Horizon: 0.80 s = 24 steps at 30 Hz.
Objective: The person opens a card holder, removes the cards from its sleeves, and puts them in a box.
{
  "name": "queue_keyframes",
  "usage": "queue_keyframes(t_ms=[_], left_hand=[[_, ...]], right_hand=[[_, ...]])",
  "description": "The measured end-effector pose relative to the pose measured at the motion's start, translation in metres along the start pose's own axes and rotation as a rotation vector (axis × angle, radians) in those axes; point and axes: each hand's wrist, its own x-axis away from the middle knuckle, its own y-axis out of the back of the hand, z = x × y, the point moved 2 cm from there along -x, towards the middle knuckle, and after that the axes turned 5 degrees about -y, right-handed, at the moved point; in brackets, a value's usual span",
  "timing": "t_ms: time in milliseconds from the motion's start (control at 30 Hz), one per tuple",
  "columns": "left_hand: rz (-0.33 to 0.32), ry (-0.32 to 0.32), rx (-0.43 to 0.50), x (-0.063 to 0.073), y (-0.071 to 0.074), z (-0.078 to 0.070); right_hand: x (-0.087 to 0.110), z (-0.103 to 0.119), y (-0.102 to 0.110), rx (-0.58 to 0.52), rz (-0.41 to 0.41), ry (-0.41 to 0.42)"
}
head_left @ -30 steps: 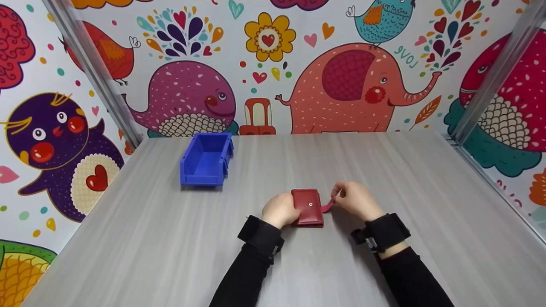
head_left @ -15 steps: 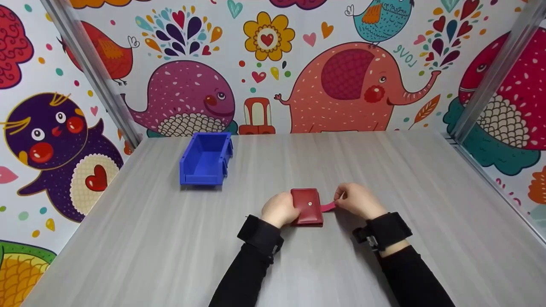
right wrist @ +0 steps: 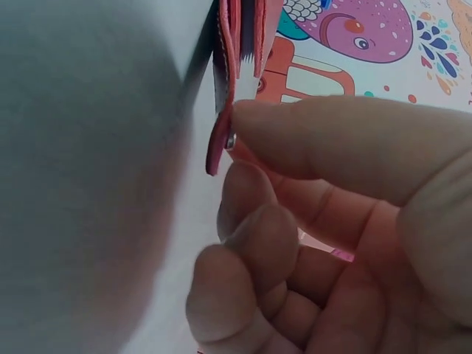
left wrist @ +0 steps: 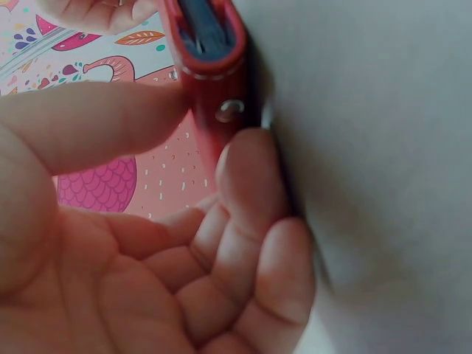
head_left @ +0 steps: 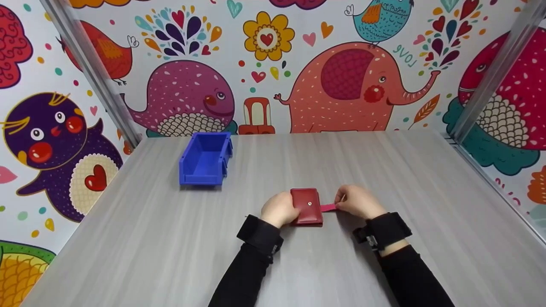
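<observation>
Near centre, our left hand (head_left: 279, 209) grips red rectangular leather-look wallet (head_left: 309, 208), right hand (head_left: 360, 201) pinches flat pink strap (head_left: 328, 207); likely light, pliable; edges hold best.

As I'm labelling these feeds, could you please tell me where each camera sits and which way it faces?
Head: on the head, facing forward and down at the red wallet, blue bin, left hand and right hand; black sleeves show too.
Left wrist: on that wrist, facing the wallet in that hand's grip; the left hand shows large, part of the right at top left.
Right wrist: on that wrist, facing the wallet's strap; the right hand shows.
Shared: both wrist views show the wallet and printed wall.
</observation>
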Motion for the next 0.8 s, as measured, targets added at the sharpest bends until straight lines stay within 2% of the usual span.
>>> queue_keyframes(t_ms=[400,667,800], left_hand=[[-0.017,-0.003,0.0,0.0007,0.0019,0.0005],[-0.031,0.055,-0.015,0.0011,0.0052,-0.0004],[-0.061,0.048,-0.027,0.0008,0.0061,-0.0046]], right_hand=[[-0.0023,-0.0022,-0.0035,-0.005,0.016,-0.007],[-0.0017,-0.0024,-0.005,0.014,0.016,-0.014],[-0.0018,-0.0031,-0.0058,0.01,0.015,-0.012]])
